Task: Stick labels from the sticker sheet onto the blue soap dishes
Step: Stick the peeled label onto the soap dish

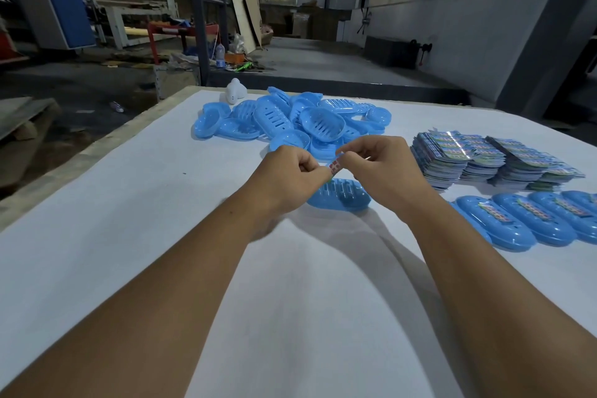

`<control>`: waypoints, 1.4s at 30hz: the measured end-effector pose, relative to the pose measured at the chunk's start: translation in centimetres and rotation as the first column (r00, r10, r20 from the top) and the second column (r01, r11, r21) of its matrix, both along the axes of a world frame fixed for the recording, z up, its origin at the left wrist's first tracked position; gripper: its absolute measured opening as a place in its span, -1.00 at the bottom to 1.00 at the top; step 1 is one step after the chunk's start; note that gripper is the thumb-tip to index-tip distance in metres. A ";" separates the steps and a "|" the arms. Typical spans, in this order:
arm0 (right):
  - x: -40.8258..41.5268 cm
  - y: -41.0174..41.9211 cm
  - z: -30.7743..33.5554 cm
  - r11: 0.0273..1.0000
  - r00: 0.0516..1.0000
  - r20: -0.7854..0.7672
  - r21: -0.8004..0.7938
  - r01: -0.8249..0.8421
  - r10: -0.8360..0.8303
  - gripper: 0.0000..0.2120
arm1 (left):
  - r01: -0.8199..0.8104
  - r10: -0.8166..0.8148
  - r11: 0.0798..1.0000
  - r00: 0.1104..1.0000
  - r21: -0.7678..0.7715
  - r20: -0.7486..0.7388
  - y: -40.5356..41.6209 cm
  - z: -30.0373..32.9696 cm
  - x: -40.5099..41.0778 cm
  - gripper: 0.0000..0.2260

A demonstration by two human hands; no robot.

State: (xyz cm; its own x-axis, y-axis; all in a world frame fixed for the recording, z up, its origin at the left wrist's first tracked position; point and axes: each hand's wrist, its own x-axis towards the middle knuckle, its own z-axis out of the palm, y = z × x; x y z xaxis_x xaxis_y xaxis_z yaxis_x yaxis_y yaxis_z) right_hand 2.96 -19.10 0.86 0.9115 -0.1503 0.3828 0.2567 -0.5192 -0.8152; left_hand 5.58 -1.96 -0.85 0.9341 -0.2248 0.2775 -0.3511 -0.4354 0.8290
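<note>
Two hands up over the table (pixel 129 203), and we're holding one label (pixel 336 165) between them. Our left hand (pixel 290 178) is pinching the label's lower-left end, fingers curled in tight. Our right hand (pixel 384 168) is pinching the upper-right end between thumb and forefinger, other fingers folded. Both grips are closed on the label, which is running tilted between them, printed face partly showing in red and white.

We're holding it directly above a single blue soap dish (pixel 342 195) that's lying on the table under our hands, slotted side up. Can't tell whether the label is touching the dish yet.

Behind our hands, a loose pile of blue soap dishes (pixel 290 119) is sitting toward the far edge of the table, jumbled and overlapping. A small white object (pixel 233 92) is standing just beyond the pile's left end.

To the right, stacks of sticker sheets (pixel 484 158) are lying side by side, glossy tops catching light. Nearer us on that side, a row of labelled soap dishes (pixel 529 220) is lined up, overlapping each other, each with a coloured label on top.

Workshop floor and clutter are sitting beyond the table.
</note>
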 end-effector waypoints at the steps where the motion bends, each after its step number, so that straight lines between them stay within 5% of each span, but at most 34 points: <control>1: 0.0 0.0 0.0 1.000 1.000 0.006 -0.018 0.004 -0.004 -0.90 | -0.002 0.001 1.000 1.000 0.011 0.008 0.0 -0.1 0.1 -0.69; 13: -0.5 0.0 0.7 0.985 0.992 -0.049 0.133 -0.109 0.116 -0.92 | -0.197 0.187 0.978 0.973 -0.061 -0.138 0.9 0.5 0.5 -0.67; 21: -0.5 -0.6 1.0 0.988 0.986 -0.152 0.147 -0.042 0.065 -0.86 | -0.125 0.095 0.985 0.969 -0.122 -0.226 0.6 0.8 0.5 -0.84; 27: -0.3 -1.0 0.6 0.996 0.964 -0.262 0.067 0.054 -0.034 -0.86 | -0.105 0.072 0.986 0.969 -0.133 -0.237 -0.1 -0.3 0.8 -0.77; 42: 0.7 -1.7 -0.3 0.987 0.933 -0.330 -0.120 0.109 -0.143 -0.82 | -0.117 0.137 0.976 0.985 0.181 -0.103 -0.7 -1.1 2.0 -0.80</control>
State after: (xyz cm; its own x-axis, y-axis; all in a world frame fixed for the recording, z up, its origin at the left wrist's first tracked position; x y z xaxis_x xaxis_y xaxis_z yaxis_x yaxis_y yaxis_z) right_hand 3.64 -20.84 0.54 0.9654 -0.2494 0.0759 -0.0962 -0.6112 -0.7856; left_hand 7.55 -2.65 -1.99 0.9814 -0.1373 0.1341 -0.1905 -0.6111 0.7683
